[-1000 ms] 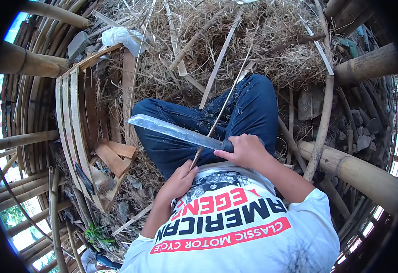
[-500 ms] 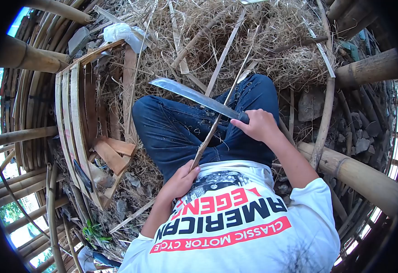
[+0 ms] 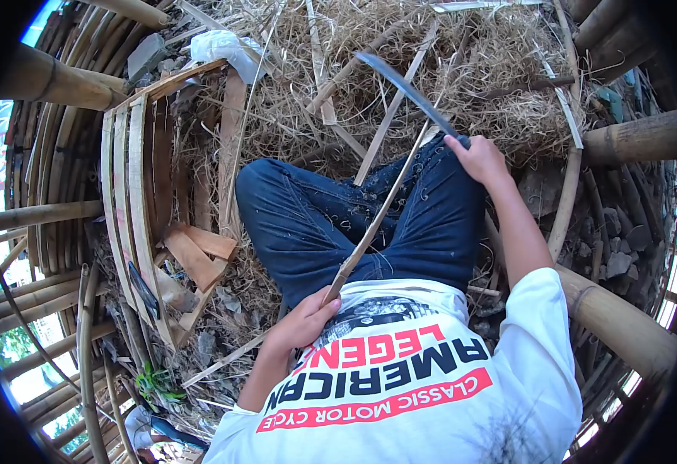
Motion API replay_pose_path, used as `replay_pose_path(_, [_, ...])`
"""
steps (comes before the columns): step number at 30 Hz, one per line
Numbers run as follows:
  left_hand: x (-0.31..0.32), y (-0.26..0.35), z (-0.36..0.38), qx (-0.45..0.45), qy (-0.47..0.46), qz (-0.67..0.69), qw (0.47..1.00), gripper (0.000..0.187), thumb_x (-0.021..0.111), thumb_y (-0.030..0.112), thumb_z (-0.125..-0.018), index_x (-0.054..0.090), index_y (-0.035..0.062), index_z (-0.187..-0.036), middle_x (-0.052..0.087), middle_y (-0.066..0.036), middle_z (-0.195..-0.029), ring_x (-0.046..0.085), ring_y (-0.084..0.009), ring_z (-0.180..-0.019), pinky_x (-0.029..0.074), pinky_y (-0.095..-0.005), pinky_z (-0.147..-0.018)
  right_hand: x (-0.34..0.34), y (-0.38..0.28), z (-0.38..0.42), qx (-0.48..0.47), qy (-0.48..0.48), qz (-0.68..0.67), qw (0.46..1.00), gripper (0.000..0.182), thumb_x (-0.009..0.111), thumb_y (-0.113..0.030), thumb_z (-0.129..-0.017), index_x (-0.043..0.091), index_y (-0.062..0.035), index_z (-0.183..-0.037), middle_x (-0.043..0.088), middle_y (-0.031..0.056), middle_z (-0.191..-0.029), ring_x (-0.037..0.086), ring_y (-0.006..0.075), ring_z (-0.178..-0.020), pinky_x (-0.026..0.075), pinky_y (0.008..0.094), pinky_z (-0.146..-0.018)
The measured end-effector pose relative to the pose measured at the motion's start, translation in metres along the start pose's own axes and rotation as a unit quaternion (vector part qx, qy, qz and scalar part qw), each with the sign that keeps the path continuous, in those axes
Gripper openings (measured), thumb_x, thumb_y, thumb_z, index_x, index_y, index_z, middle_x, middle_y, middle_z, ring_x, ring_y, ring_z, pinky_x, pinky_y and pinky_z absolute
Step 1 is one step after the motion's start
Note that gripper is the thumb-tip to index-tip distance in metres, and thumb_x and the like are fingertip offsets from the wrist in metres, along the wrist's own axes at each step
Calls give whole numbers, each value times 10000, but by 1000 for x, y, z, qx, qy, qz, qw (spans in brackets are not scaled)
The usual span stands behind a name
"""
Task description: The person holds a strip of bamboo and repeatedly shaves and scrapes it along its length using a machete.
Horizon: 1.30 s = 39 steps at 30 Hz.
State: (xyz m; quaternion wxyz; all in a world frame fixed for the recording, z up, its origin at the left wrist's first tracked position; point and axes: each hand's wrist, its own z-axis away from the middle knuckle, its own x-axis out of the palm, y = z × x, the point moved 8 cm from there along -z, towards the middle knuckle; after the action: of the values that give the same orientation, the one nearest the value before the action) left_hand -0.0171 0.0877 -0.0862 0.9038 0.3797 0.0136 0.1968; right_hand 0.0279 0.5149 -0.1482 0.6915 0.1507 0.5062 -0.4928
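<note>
A long thin bamboo strip (image 3: 377, 223) slants up across my crossed legs, and my left hand (image 3: 311, 319) is closed round its lower end near my waist. My right hand (image 3: 480, 159) grips the dark handle of a long knife (image 3: 404, 87) above my knee. The blade points up and to the left over the pile of shavings (image 3: 501, 54), near the strip's upper end. Whether blade and strip touch there, I cannot tell.
At the left stands a slatted wooden crate (image 3: 126, 185) with wood pieces (image 3: 191, 259) in it. A white plastic bag (image 3: 226, 50) lies behind it. Thick bamboo poles (image 3: 620, 321) run at both sides, and stones (image 3: 617, 263) lie at the right.
My right hand has moved up and to the right with the knife, whose blade has left the middle of the strip. My left hand has stayed near my waist, still round the strip.
</note>
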Motion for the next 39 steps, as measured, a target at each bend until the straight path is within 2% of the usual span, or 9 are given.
replay_pose_path(4, [-4,-4,-3,8,11,8,1000,254,507,259,-1041,551,15,-1095,465,57,-876,395,-65,-831,379,-234,-756,3,17,-29,32,-2,-29,999,780,540,-730,-850,736,16,-968,696,293,-1031,665,433,-1042,510,489,-925])
replay_pose_path(7, [-5,-13,-6,-51,-18,-1,999,269,511,274,-1041,563,17,-1099,466,62,-873,396,-62,-837,379,-230,-757,8,17,-24,32,23,-32,999,753,554,-702,-863,737,22,-959,693,308,-1000,668,443,-1020,515,481,-906])
replay_pose_path(9, [-5,-10,-7,-42,-7,26,999,264,515,288,-1039,571,31,-1067,471,62,-860,401,-62,-812,377,-231,-744,24,11,-9,-5,-33,-162,986,747,562,-679,-875,729,47,-927,688,319,-947,671,451,-993,521,472,-879])
replay_pose_path(11, [-7,-14,-11,-50,-21,43,998,253,514,287,-1039,573,41,-1058,476,61,-854,406,-61,-796,374,-227,-730,23,-1,20,-40,-9,-105,994,764,576,-673,-871,707,80,-869,685,315,-882,685,436,-941,527,477,-841])
replay_pose_path(18, [-3,-37,-26,-125,-51,160,978,196,503,275,-1041,562,88,-1027,442,75,-800,371,-27,-706,320,-190,-622,52,-67,138,-169,-127,-13,977,728,575,-716,-828,704,-2,-768,688,251,-776,683,436,-817,544,505,-769])
replay_pose_path(22, [-1,-33,-26,-101,-44,141,984,200,491,279,-1047,550,91,-1013,417,80,-776,343,-25,-673,285,-181,-586,62,-79,151,-195,-154,7,969,755,548,-739,-830,699,-3,-751,690,227,-744,695,408,-753,558,492,-723])
replay_pose_path(27, [0,-28,-27,-52,-36,128,990,211,473,282,-1053,543,88,-1007,410,77,-761,339,-23,-675,274,-182,-584,52,-84,138,-238,-114,67,962,749,536,-748,-833,693,-23,-728,689,208,-725,700,388,-734,563,478,-697])
replay_pose_path(33, [2,-22,-25,-14,-29,83,996,209,460,258,-1057,508,68,-986,408,54,-776,358,-57,-697,336,-228,-623,38,-57,88,-154,-29,49,986,780,525,-763,-832,720,-9,-797,708,217,-800,698,411,-837,554,489,-782])
replay_pose_path(39, [-1,-20,-24,-15,-25,54,998,206,470,249,-1050,519,57,-997,443,41,-796,397,-72,-729,367,-241,-668,29,-41,42,-131,-47,69,988,807,503,-778,-838,719,-1,-854,713,244,-926,693,403,-904,538,486,-829])
